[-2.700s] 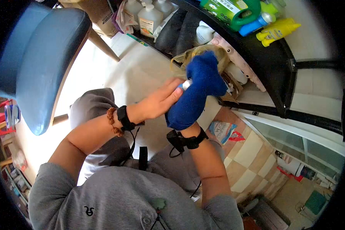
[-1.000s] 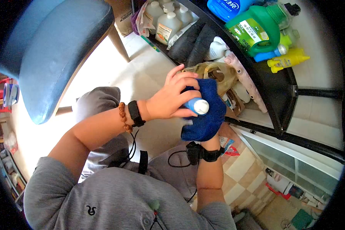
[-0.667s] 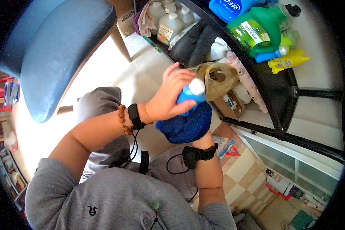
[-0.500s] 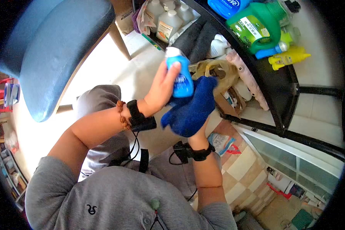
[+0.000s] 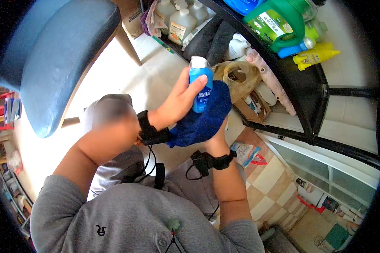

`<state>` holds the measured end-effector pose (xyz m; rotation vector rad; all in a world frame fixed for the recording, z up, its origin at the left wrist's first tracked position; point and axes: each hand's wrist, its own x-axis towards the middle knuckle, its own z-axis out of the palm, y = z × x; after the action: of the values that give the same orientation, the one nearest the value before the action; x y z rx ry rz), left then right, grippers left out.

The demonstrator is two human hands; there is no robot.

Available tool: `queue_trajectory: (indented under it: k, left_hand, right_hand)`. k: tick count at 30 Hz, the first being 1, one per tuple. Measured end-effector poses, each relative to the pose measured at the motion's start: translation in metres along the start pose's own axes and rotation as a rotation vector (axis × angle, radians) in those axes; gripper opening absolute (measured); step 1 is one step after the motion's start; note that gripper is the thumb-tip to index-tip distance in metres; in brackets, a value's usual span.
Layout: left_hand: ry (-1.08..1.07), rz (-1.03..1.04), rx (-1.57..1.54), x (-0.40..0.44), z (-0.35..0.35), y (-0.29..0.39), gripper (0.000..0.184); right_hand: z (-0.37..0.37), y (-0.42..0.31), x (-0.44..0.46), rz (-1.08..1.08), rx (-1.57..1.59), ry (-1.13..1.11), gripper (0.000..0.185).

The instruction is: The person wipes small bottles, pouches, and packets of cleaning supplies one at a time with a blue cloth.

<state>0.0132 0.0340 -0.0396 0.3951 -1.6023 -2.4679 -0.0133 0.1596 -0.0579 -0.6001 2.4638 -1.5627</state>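
Note:
My left hand (image 5: 179,101) is closed round a blue plastic bottle (image 5: 204,95) with a white cap and white lettering, its thumb pressed along the front. The bottle is tilted slightly, cap towards the top of the view. Against its back and lower side lies a dark blue cloth (image 5: 209,126), held by my right hand (image 5: 217,141). The cloth covers the right fingers, so only the back of that hand near the wrist shows. Both wrists wear black straps.
A black rack (image 5: 297,90) holds a green jug (image 5: 278,25), yellow bottles (image 5: 314,57), translucent bottles (image 5: 182,25) and a plastic bag (image 5: 236,78). A blue chair (image 5: 67,55) stands at left. A packet (image 5: 245,152) lies on the tiled floor (image 5: 264,189) at right.
The cloth has shifted slightly left and down, and wraps closer behind the bottle. My left hand and the bottle have turned a little, bringing the bottle's lettering into clearer view.

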Motion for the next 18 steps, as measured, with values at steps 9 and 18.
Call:
queue_trajectory:
  k: [9,18]
  left_hand:
    - [-0.033,-0.168,-0.277,0.033,-0.034,0.021,0.05]
    - [-0.289,-0.329,-0.12,0.014,-0.007,-0.014,0.047]
  right_hand:
    - [-0.029,0.006,0.017,-0.005,-0.83,-0.136,0.017]
    - [-0.038,-0.005,0.027,0.066,0.244,0.029,0.01]
